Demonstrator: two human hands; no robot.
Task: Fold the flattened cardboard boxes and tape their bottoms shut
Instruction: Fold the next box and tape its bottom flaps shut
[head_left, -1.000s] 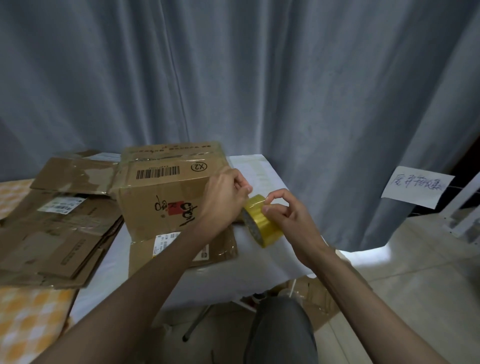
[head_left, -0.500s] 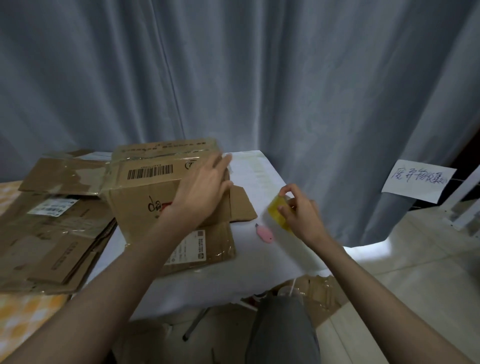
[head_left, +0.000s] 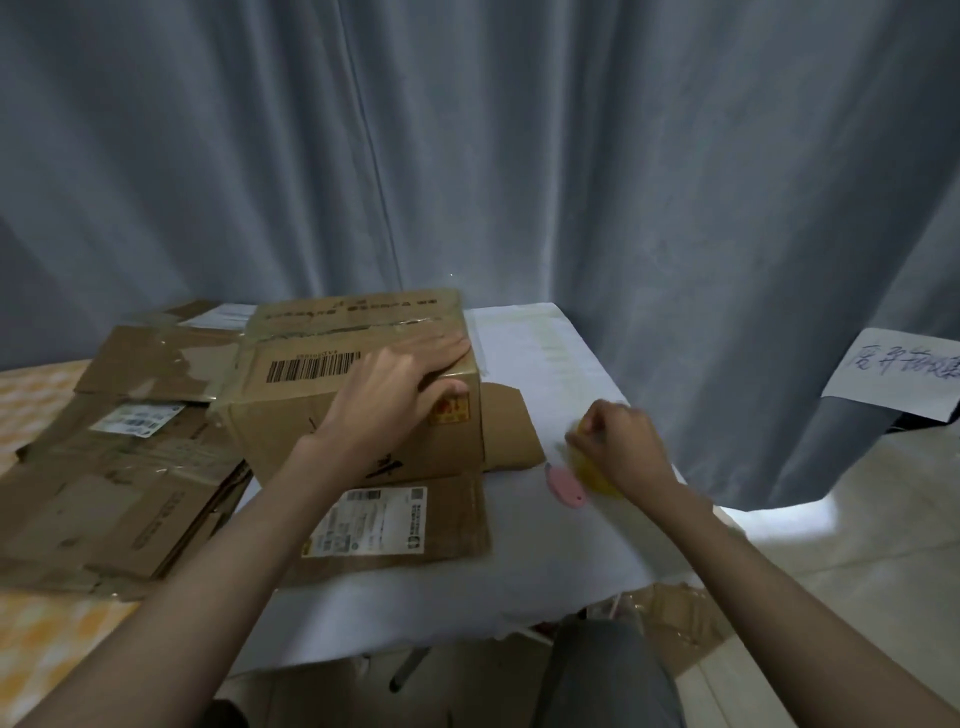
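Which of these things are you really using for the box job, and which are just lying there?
For the job:
- brown cardboard box with a barcode, left hand resting on top
- yellow roll of tape, gripped by right hand
- flattened brown cardboard boxes, waiting

Just lying about:
- small pink tool
- white paper note on grey curtain

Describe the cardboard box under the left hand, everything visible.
The cardboard box is brown, worn and folded up. It stands on the white table with its flaps splayed out on the tabletop. Shiny tape runs across its top, beside a barcode; a red mark shows on the front. The left hand rests on its right top corner.
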